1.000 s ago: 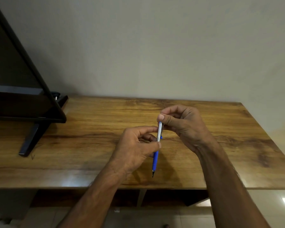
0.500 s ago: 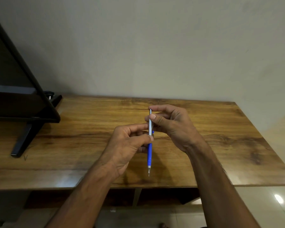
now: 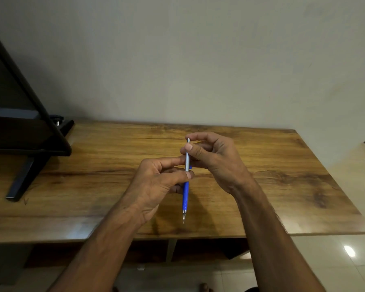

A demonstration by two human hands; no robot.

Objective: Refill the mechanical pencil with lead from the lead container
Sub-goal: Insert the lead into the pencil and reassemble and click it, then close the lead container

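Observation:
A mechanical pencil [image 3: 185, 192] with a blue lower barrel and a silver upper barrel is held upright above the wooden table [image 3: 282, 186], tip pointing toward me. My left hand [image 3: 156, 186] pinches the pencil's middle between thumb and fingers. My right hand [image 3: 215, 159] grips the silver upper end, thumb pressed on it, with a thin metal end sticking out above the thumb. No lead container is visible; whether one sits inside a hand I cannot tell.
A black screen [image 3: 19, 123] on a black stand [image 3: 25, 175] occupies the table's left side. A plain wall rises behind the table. The table's right edge borders a tiled floor [image 3: 346, 260].
The pencil's top has come out above my right thumb, which has slid slightly down the silver barrel. The camera view has shifted a little; both hands keep their hold.

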